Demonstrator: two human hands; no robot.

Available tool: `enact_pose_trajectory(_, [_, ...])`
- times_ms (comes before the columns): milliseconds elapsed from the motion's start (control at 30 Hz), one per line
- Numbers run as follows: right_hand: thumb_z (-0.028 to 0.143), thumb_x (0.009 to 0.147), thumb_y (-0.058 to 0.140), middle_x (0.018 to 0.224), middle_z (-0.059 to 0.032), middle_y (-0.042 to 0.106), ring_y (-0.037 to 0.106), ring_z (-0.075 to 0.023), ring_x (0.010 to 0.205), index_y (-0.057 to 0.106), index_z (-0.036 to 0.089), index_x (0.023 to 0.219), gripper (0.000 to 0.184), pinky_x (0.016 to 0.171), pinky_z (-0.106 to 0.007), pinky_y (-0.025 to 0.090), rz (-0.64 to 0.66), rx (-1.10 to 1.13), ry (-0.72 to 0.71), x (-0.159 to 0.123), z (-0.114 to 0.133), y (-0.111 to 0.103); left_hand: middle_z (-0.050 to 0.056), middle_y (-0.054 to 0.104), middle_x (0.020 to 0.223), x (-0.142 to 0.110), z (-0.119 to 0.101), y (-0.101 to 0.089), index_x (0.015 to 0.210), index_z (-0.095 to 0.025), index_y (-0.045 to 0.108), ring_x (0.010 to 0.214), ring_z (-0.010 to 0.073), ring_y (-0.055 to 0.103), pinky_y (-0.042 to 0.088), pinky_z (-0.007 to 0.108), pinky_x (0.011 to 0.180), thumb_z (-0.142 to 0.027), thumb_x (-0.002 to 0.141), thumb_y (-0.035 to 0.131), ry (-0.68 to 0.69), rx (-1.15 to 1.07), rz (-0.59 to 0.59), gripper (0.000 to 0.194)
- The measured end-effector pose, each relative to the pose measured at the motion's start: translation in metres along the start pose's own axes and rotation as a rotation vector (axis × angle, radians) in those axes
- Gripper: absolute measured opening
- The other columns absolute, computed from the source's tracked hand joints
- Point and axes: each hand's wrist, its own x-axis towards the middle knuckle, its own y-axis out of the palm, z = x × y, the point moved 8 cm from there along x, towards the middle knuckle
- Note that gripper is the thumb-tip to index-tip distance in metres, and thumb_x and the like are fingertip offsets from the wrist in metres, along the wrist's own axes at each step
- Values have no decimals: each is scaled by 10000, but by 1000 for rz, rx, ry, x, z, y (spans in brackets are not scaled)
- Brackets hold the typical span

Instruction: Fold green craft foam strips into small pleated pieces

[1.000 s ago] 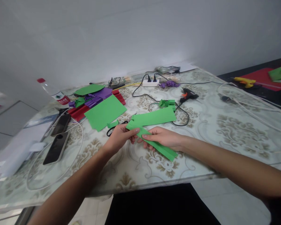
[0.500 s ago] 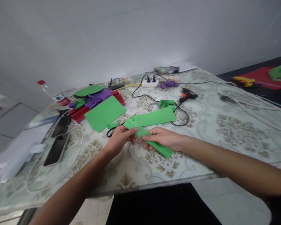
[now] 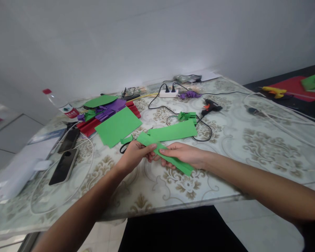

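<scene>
I have my left hand (image 3: 134, 154) pinching a long folded strip of bright green paper (image 3: 159, 146), its thumb laid on top and its fingers curled beneath. My right hand (image 3: 182, 154) pinches the same strip just beside it, thumb on top as well, so I read both hands as closed on the paper. Taking the white rectangular plastic power strip (image 3: 169, 93) as my landmark, the folded piece is well in front of it, slanting, with its lower end toward the right. Between the two, nearer my hands, a flat oblong green paper strip (image 3: 173, 131) lies on the cream-and-brown patterned tablecloth (image 3: 144, 189). In front of the landmark and to its right I see a cluster of small cut green paper pieces (image 3: 187, 117) and a black glue gun with an orange trigger (image 3: 211, 106). Just right of the landmark sits a crumpled purple paper bunch (image 3: 189, 94). To its left and nearer me is a large rectangular green paper sheet (image 3: 118, 126), overlapping some pleated red paper (image 3: 88, 127); farther left, I have a clear red-capped plastic bottle (image 3: 69, 111), leaning in my view
</scene>
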Motion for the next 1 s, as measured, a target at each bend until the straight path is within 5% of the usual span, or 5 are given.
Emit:
enact_pose_trajectory(567, [378, 932, 671, 818, -96, 760, 691, -126, 648, 758, 90, 884, 305, 594, -214, 541, -2, -7, 37, -3, 1, 3, 43, 633, 493, -2, -4, 1, 531, -122, 680, 461, 115, 554, 471, 239, 529, -400, 784, 739, -13, 8, -2, 381])
enact_pose_trajectory(1000, [442, 869, 730, 911, -116, 777, 639, -87, 609, 776, 95, 969, 364, 573, -187, 506, -13, -81, 21, -1, -1, 0, 54, 652, 502, -1, 2, 1, 557, -112, 709, 439, 121, 576, 492, 244, 496, -412, 762, 757, -40, -43, 3, 367])
